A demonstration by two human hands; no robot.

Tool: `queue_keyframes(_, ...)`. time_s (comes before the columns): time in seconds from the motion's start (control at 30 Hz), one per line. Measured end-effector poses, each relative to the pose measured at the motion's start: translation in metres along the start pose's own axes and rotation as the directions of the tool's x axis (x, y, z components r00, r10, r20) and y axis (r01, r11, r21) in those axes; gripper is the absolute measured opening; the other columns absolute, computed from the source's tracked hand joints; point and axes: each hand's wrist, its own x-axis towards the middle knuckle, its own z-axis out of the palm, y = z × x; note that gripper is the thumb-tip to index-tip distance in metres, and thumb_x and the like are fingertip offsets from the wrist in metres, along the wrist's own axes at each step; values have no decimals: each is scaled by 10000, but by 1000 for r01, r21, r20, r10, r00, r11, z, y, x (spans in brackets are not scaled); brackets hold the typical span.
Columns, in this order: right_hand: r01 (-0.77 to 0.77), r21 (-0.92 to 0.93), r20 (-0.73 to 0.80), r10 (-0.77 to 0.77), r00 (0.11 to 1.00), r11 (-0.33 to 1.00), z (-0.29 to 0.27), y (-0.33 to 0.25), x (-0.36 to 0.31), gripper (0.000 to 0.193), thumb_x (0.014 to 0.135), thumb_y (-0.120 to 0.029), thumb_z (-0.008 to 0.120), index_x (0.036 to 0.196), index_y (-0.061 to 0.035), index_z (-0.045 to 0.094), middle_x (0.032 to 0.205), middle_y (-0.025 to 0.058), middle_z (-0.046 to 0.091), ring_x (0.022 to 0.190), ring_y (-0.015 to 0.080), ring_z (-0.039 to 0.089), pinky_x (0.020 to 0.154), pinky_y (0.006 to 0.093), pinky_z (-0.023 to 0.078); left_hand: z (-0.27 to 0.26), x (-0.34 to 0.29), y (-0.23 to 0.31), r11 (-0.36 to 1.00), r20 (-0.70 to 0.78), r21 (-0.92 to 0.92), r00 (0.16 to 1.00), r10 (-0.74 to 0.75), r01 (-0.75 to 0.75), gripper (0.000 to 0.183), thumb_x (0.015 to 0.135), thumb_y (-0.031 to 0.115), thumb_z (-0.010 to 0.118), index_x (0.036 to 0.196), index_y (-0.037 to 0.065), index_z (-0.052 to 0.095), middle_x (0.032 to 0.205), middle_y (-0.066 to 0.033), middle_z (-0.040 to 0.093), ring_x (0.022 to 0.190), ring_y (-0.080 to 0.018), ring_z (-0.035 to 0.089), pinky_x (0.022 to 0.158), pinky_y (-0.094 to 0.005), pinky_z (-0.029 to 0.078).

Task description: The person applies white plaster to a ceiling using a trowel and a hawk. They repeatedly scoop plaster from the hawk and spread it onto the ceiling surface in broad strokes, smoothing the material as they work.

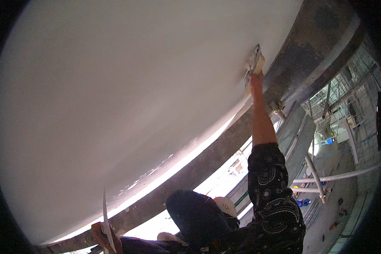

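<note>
Trowel with a pale, block-like handle lies against the smooth, grey-white curved surface, near its right-hand edge, at the end of the person's outstretched right arm. The fingers of the right hand are clamped on it, their exact grip too small to make out. At the lower left, the left hand has its fingers closed around a thin pale blade, which stands nearly upright, seen almost edge-on and tapering upward; its exact kind cannot be told. A dark curved beam runs along the surface's lower edge. The right arm wears a black paisley sleeve, and a bent leg in dark trousers shows beside a white perforated object, partly hidden. Pale scaffold tubes cross the right side above a grey floor.
</note>
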Motion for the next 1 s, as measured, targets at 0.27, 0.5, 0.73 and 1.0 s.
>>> queue_keyframes(0.27, 2, 132, 87, -14, 996, 991, 54, -31, -98, 512, 620, 47, 415, 1128, -18, 419, 915, 34, 486, 758, 114, 445, 676, 223, 364, -36, -3, -5, 941, 74, 287, 983, 165, -180, 290, 756, 244, 589, 897, 38, 441, 791, -55, 431, 725, -165, 418, 643, -296, 362)
queue_keyframes(0.5, -26, 20, 75, 25, 997, 999, 122, -61, -227, 530, 598, 58, 426, 1122, -11, 387, 927, 61, 465, 787, 161, 446, 697, 259, 369, -66, -5, -40, 965, -33, 165, 977, 211, -202, 275, 772, 148, 553, 973, 38, 401, 823, -60, 415, 728, -158, 402, 644, -294, 361)
queue_keyframes(0.73, 200, -75, 58, -196, 979, 977, 212, -100, -376, 483, 712, -90, 464, 1171, 6, 351, 1106, 155, 428, 1066, 284, 392, 901, 359, 306, -70, 6, -60, 964, -44, 0, 963, 264, -265, 276, 778, 120, 535, 992, 36, 383, 836, -59, 400, 724, -145, 385, 631, -291, 357)
queue_keyframes(1.0, 151, -131, 119, -136, 984, 980, 327, -196, -544, 518, 842, -331, 376, 1220, 8, 276, 1160, 216, 361, 1098, 351, 334, 918, 476, 236, -67, 17, -54, 982, -91, 110, 982, 163, -153, 176, 769, 109, 556, 908, 15, 503, 820, -58, 500, 760, -166, 470, 670, -285, 393)
